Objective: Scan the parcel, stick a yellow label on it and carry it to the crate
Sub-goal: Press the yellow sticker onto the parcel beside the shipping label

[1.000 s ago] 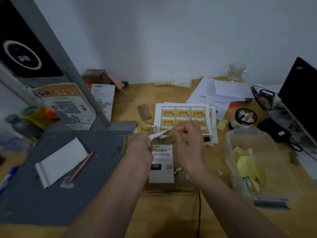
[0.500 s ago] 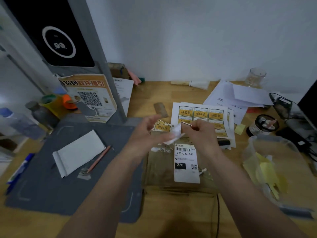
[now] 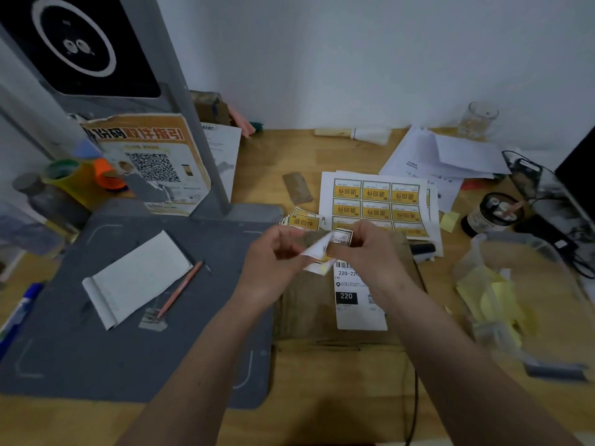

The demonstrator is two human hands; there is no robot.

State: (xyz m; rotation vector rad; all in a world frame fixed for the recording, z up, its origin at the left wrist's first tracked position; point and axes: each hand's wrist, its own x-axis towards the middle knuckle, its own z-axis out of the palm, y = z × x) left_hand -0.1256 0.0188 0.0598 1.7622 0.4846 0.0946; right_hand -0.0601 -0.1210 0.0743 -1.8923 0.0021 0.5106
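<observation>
We see the parcel (image 3: 322, 304) lying flat on the surface (image 3: 273, 156), its white shipping slip up; above it our left hand (image 3: 273, 262) pinches the white backing (image 3: 317, 252) while our right hand (image 3: 370, 252) pinches the yellow label (image 3: 343, 237). We judge the label half peeled, not yet stuck; sticking and carrying remain, and no crate is in view.

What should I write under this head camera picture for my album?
Both hands peel a yellow label from its backing above the brown parcel.
</observation>
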